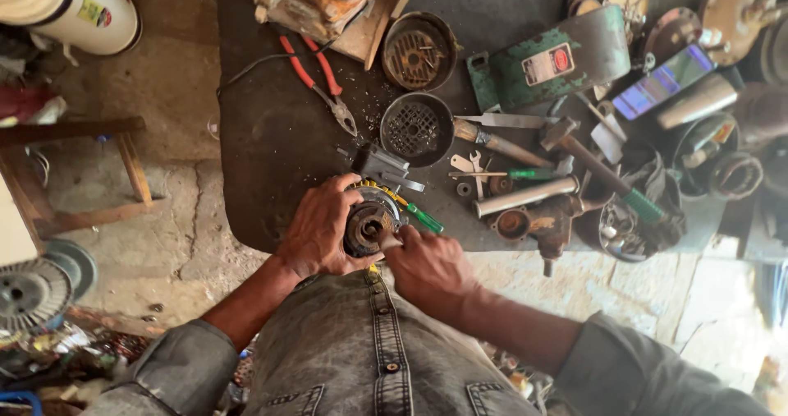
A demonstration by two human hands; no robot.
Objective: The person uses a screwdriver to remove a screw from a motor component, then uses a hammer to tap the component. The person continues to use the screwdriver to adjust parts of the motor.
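A round, rusty motor part (371, 223) with yellow-sleeved wires along its top edge rests at the near edge of the dark workbench (271, 137). My left hand (320, 227) wraps around its left side. My right hand (427, 264) is closed on something at the part's centre, its thumb pressed against the opening. A green-handled screwdriver (423, 217) lies just behind the part, near my right hand. What my right fingers pinch is hidden.
Red-handled pliers (324, 79), two round perforated metal covers (414, 127) (419, 50), a hammer with a green grip (603, 170), a metal tube (525, 196), a green motor housing (554, 59) and several rusty parts crowd the bench. A wooden stool (82, 170) and a wire coil (33, 293) stand at the left.
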